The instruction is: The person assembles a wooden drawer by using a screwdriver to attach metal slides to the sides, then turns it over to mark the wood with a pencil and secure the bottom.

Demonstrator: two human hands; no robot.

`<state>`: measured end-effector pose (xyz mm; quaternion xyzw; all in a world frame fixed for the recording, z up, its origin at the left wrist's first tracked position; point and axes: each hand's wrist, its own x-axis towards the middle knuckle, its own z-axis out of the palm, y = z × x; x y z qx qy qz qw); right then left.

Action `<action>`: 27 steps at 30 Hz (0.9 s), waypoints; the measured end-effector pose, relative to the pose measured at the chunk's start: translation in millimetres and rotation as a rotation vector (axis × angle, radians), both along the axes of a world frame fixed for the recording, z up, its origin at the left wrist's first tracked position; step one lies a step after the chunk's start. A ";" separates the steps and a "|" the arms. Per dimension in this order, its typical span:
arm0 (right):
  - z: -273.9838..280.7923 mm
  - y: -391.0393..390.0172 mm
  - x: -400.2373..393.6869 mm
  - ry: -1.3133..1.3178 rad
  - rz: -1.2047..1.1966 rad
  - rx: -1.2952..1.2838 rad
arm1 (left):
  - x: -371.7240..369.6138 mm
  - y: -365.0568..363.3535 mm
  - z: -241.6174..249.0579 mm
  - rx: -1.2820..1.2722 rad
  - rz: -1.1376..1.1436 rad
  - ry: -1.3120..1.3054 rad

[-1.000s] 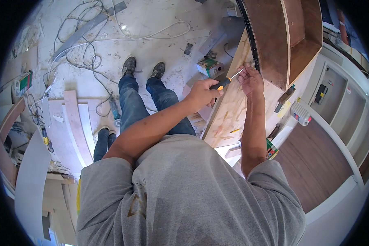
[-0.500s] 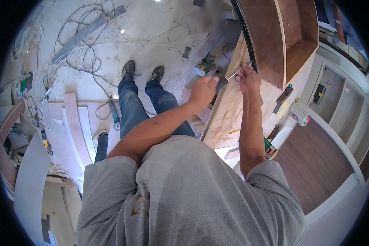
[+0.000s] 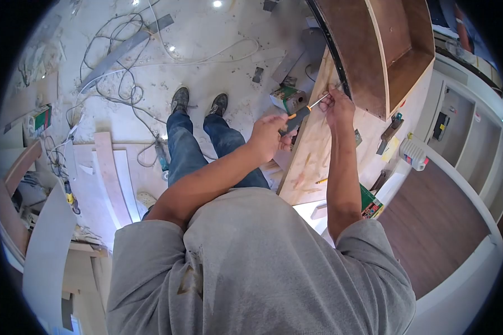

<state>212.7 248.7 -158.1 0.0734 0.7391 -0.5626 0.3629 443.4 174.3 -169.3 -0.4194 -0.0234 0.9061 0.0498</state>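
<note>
A screwdriver (image 3: 302, 114) with an orange and dark handle points its bright shaft up and right, toward the black edging strip (image 3: 334, 53) on the curved brown cabinet (image 3: 355, 61). My right hand (image 3: 340, 107) is closed in a pinch around the front of the shaft, close to the strip's lower end. Whatever sits at the tip is hidden by those fingers. Just behind the handle's end, my left hand (image 3: 269, 135) has its fingers apart and loosely curved, with the index finger right at the orange end. Both hands are beside the pale wooden board (image 3: 304, 167) under the cabinet.
A green and white box (image 3: 289, 99) stands left of the board. A pencil (image 3: 322, 181), a hand plane (image 3: 390, 133) and a white bottle (image 3: 413, 154) lie to the right. Tangled cables (image 3: 129, 95) and wood strips (image 3: 107, 167) cover the floor at left.
My left hand has drawn back from the screwdriver handle, down and left, and its fingers have loosened. The right hand keeps its pinch. The view has shifted slightly.
</note>
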 end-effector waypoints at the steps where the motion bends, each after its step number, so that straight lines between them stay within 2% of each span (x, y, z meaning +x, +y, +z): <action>1: 3.8 2.4 2.9 0.005 0.032 -0.003 | -0.1 0.3 -1.9 0.086 -0.004 0.006; 3: 13.5 -0.5 10.5 -0.084 0.049 0.065 | -2.5 -1.2 -8.7 0.252 -0.014 0.020; 7: 30.3 -3.3 32.2 -0.299 0.132 0.044 | -5.3 5.2 -17.1 0.307 -0.071 0.081; 9: 24.2 3.7 35.1 -0.273 0.073 0.022 | -5.8 8.3 -23.7 0.314 -0.071 0.135; 11: 11.5 8.5 34.3 -0.242 0.036 -0.023 | -9.3 2.8 -12.1 0.213 -0.096 0.046; 12: 11.7 5.8 37.0 -0.172 -0.017 0.038 | -9.8 -0.1 -3.8 0.160 -0.105 0.001; 15: 6.6 7.0 36.8 -0.104 -0.021 0.089 | -4.9 4.7 6.5 -0.269 -0.080 -0.053; 18: 12.5 -3.2 45.3 -0.039 -0.139 0.134 | -0.8 18.1 -1.9 -0.266 -0.017 -0.023; 21: 9.8 -5.5 45.5 -0.011 -0.165 0.124 | 3.5 12.2 -20.8 0.077 -0.073 0.072; 24: 10.5 -9.0 50.3 0.057 -0.180 0.145 | 3.0 13.7 -21.4 0.107 -0.096 0.035; 27: 6.4 -8.7 47.5 0.091 -0.182 0.200 | -0.7 15.5 -4.3 -0.037 0.073 -0.030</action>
